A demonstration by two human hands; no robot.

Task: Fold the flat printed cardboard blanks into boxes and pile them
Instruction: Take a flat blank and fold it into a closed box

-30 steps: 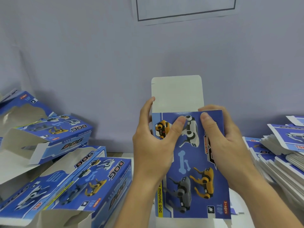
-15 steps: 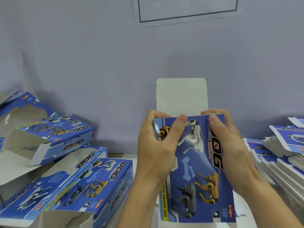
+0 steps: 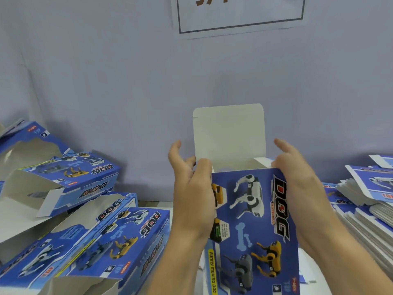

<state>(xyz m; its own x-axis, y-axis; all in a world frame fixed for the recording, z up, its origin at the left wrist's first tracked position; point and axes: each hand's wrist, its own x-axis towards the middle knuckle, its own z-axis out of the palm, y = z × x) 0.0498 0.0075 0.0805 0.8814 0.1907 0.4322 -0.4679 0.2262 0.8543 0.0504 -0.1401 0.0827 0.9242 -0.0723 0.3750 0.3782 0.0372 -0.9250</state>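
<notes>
Box opened out at centre frame, lid flap up.
Since the earlier frame the thumbs have come off the printed face and the box has opened into a tube; the left hand and right hand clasp its sides, index fingers lifted. Folded boxes pile at lower left, flat blanks stack at right, a sign hangs above.

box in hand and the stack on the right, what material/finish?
Box: looks like thin paperboard, printed blue outside with a slight sheen, plain matte grey-white inside, as the raised top flap shows. Stack of flat blanks: apparently the same board; thin pale edges show in layers, blue print on top.
</notes>
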